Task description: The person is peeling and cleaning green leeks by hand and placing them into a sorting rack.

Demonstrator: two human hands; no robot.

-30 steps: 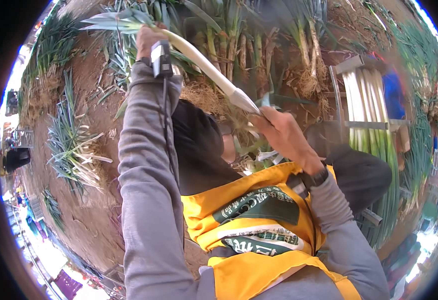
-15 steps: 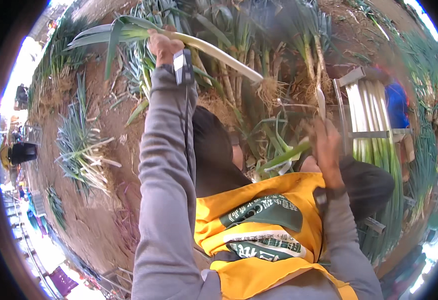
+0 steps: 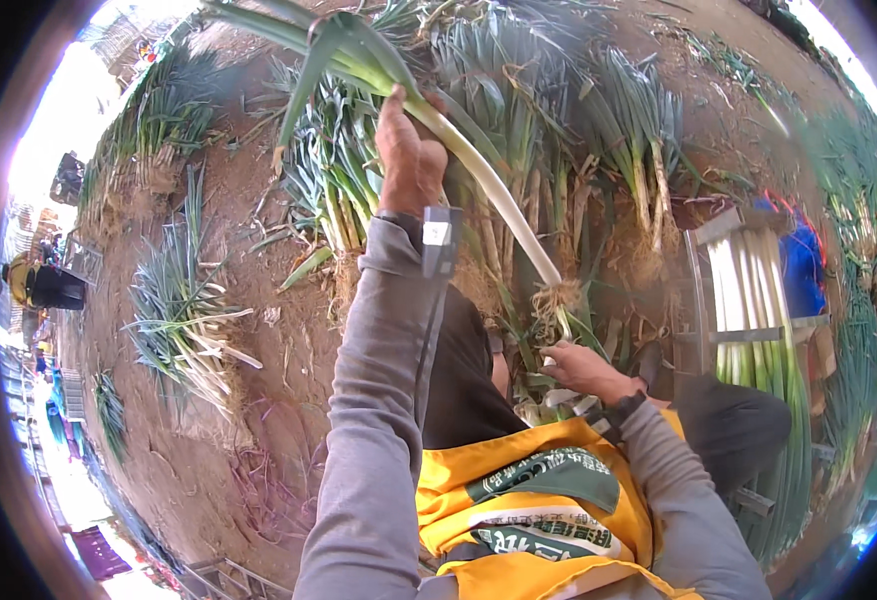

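My left hand [image 3: 413, 155] is closed around the upper shaft of a long leek [image 3: 503, 200], just below its green leaves. The leek slants down to the right, and its shaggy roots [image 3: 555, 297] hang just above my right hand [image 3: 588, 372]. My right hand is closed, fingers curled, with a pale sliver of a knife blade [image 3: 564, 322] showing by the roots. The knife's handle is hidden in the grip. Leaf scraps and cut pieces [image 3: 548, 405] lie below my right hand, between my legs.
Untrimmed leeks [image 3: 518, 110] lie in bunches ahead, with another leek pile [image 3: 193, 310] on the soil at left. At right, a metal rack [image 3: 748, 335] holds white-stemmed leeks [image 3: 748, 275] beside a blue bag [image 3: 803, 265]. More leeks [image 3: 858, 210] line the far right.
My left hand has moved right and slightly down with the leek, which now tilts more steeply. My right hand has moved left and down, to just under the roots.
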